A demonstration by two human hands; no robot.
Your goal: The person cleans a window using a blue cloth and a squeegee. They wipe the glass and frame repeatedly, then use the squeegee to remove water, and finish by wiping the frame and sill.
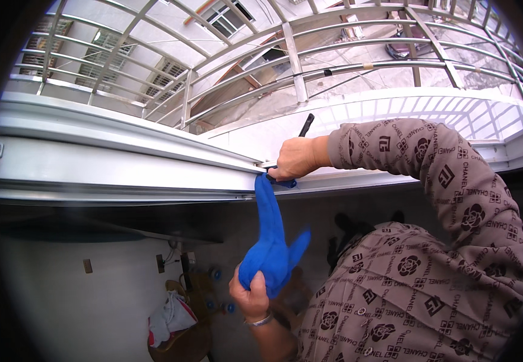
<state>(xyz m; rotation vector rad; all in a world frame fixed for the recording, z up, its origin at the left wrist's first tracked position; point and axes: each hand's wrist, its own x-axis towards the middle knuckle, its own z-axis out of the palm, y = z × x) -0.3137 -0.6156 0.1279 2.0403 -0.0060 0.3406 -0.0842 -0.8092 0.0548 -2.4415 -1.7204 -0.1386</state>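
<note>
A blue cloth (268,244) stretches from the end of the white window sash (125,158) down to my left hand (252,294), which grips its bunched lower part and wears a metal bracelet at the wrist. My right hand (294,158) is closed at the sash edge, beside the upper end of the cloth, over the window track. A black handle (306,125) sticks up behind that hand, and a dark blue piece (286,183) shows below its fingers; whether these are one tool is hidden by the hand.
Metal security bars (295,63) curve outside beyond the white sill (361,108). Below on the left, inside, a grey and red cloth (171,319) lies on a brown chair (189,344). A wall socket (160,263) has cables beside it.
</note>
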